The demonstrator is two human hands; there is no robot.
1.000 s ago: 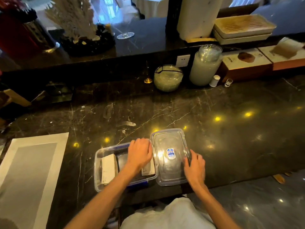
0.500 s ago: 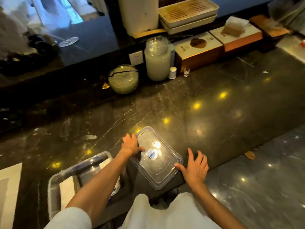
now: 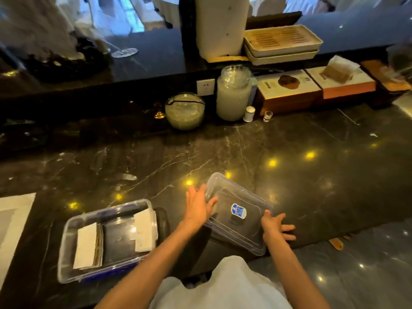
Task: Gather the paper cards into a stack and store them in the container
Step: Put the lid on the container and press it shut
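A clear plastic container (image 3: 66, 253) with a blue rim sits near the counter's front edge at the left. Inside it lie two stacks of white paper cards (image 3: 87, 246), one at its left end and one at its right end. The clear lid (image 3: 225, 197) with a blue oval sticker is tilted up off the counter to the right of the container. My left hand (image 3: 197, 207) presses against the lid's left edge with fingers spread. My right hand (image 3: 275, 227) holds the lid's near right edge.
A dark marble counter (image 3: 289, 175) runs across the view. At its back stand a round glass bowl (image 3: 184, 110), a tall glass jar (image 3: 233, 93), a small white bottle (image 3: 249, 113), a shot glass (image 3: 267, 116) and boxes (image 3: 289, 85). A white mat (image 3: 13, 219) lies at the left.
My left hand left the cards in the container and moved to the lid. Both hands have lifted and tilted the lid off the counter. The view swung right, then back.
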